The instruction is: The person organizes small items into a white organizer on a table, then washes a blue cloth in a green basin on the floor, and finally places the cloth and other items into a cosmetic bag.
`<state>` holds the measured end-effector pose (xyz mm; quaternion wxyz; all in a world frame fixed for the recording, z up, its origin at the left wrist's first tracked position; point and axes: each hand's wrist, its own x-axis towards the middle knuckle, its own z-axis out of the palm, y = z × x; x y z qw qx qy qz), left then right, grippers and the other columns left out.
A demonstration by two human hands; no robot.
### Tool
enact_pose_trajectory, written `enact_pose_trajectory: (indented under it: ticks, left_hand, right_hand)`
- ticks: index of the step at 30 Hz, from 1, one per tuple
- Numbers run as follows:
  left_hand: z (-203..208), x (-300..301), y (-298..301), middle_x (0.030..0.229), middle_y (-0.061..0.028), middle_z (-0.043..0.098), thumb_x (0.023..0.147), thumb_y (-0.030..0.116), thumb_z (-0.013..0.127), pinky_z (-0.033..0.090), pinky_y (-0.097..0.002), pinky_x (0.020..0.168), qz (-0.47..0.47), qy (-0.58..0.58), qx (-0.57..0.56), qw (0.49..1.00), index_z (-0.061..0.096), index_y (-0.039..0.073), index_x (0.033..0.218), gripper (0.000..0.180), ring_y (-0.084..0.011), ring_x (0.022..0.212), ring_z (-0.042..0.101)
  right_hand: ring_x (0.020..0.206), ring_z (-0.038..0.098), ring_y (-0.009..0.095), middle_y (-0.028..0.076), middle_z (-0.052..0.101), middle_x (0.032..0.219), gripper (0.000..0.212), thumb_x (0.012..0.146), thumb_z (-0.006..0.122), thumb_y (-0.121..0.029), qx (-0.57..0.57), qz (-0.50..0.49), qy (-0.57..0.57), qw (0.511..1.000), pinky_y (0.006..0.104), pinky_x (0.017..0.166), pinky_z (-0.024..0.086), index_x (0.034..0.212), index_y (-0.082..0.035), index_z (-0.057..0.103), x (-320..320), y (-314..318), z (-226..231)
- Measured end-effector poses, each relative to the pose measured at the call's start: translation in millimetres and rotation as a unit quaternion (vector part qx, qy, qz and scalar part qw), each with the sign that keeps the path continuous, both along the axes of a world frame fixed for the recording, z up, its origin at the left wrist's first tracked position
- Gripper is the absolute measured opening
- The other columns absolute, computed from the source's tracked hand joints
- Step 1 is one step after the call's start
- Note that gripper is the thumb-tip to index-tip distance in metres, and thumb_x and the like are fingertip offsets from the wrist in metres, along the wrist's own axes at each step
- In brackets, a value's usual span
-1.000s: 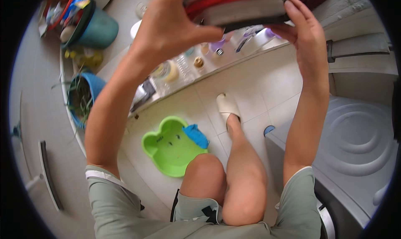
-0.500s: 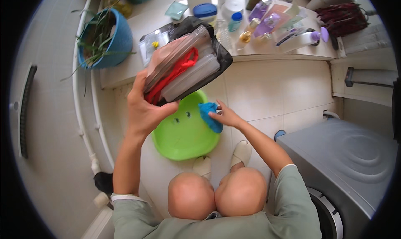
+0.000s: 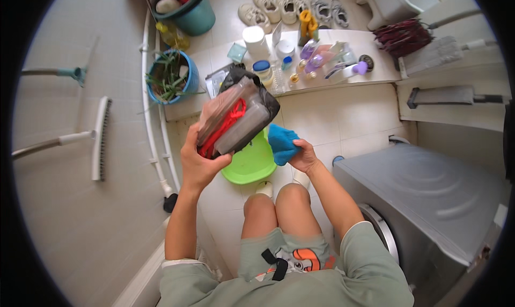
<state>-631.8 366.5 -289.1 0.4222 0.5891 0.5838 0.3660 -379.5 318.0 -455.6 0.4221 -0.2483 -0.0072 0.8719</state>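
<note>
My left hand (image 3: 201, 159) grips a dark bag (image 3: 268, 100) from its near-left end, thumb below and fingers at its side. Inside the bag, clear plastic cases (image 3: 244, 129) stand on edge with a red strap-like piece (image 3: 222, 126) between them; their contents cannot be made out. In my right hand (image 3: 306, 156) a blue cloth (image 3: 282, 144) is pinched, hanging a little to the right of the bag. Beneath both, a light green basin (image 3: 249, 162) stands on the tiled floor, partly hidden by the bag.
A low ledge (image 3: 332, 82) beyond the basin carries bottles, jars and a white tub (image 3: 256, 41). At the left stands a potted plant (image 3: 171, 77), near wall pipes. A grey washing machine (image 3: 418, 183) is close on my right. Several shoes (image 3: 287, 8) line up behind the ledge.
My view has drawn back and up, bringing in the shoes and my shorts. The blue cloth has risen away from the basin's edge in my right hand; the bag stays in my left.
</note>
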Motion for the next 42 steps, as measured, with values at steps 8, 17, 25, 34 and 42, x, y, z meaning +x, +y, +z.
enact_pose_trajectory:
  ticks: [8,17,25,34,42]
  left_hand:
    - [230,52,-40,0.106,-0.0094,0.061,0.058,0.003,0.077,0.049,-0.0289,0.087,-0.12,-0.055,-0.017,0.991,0.048,0.003,0.127,0.075,-0.017,0.096,0.061]
    - [404,200,-148,0.107,-0.0125,0.06,0.057,0.007,0.082,0.048,-0.0321,0.087,-0.331,-0.027,0.069,0.941,0.047,0.001,0.121,0.073,-0.0207,0.1,0.059]
    - [402,349,-288,0.099,-0.015,0.06,0.058,0.013,0.082,0.053,-0.0364,0.075,-0.531,-0.014,0.022,0.847,0.046,0.002,0.121,0.073,-0.0249,0.09,0.062]
    - [371,442,-409,0.129,-0.0178,0.048,0.059,0.02,0.082,0.04,-0.0426,0.099,-0.542,0.08,0.062,0.834,0.042,0.006,0.129,0.082,-0.0338,0.117,0.045]
    - [360,429,-393,0.144,-0.0212,0.029,0.06,0.026,0.086,0.028,-0.0501,0.107,-0.552,0.083,0.153,0.815,0.03,0.011,0.144,0.102,-0.0402,0.132,0.027]
  right_hand:
    - [0.075,0.051,0.013,0.004,0.053,0.106,0.054,0.079,0.065,-0.034,-0.002,-0.294,0.106,0.95,0.0451,0.088,0.044,0.123,-0.01,0.046,13,-66,269]
    - [0.098,0.053,0.014,0.001,0.055,0.108,0.059,0.084,0.063,-0.054,-0.009,-0.469,-0.184,0.864,0.0332,0.081,0.046,0.127,-0.018,0.048,97,-223,525]
    - [0.108,0.048,0.015,0.006,0.05,0.12,0.058,0.088,0.061,-0.037,-0.213,-0.656,-0.414,0.594,0.0322,0.093,0.039,0.134,-0.01,0.039,154,-413,554]
    - [0.113,0.047,0.017,0.006,0.047,0.127,0.061,0.094,0.048,-0.047,-0.234,-0.644,-0.402,0.608,0.0329,0.096,0.037,0.139,-0.006,0.036,245,-519,500]
    - [0.097,0.052,0.014,0.006,0.057,0.11,0.063,0.094,0.045,-0.054,-0.238,-0.614,-0.448,0.605,0.0281,0.085,0.042,0.123,0.001,0.051,277,-577,495]
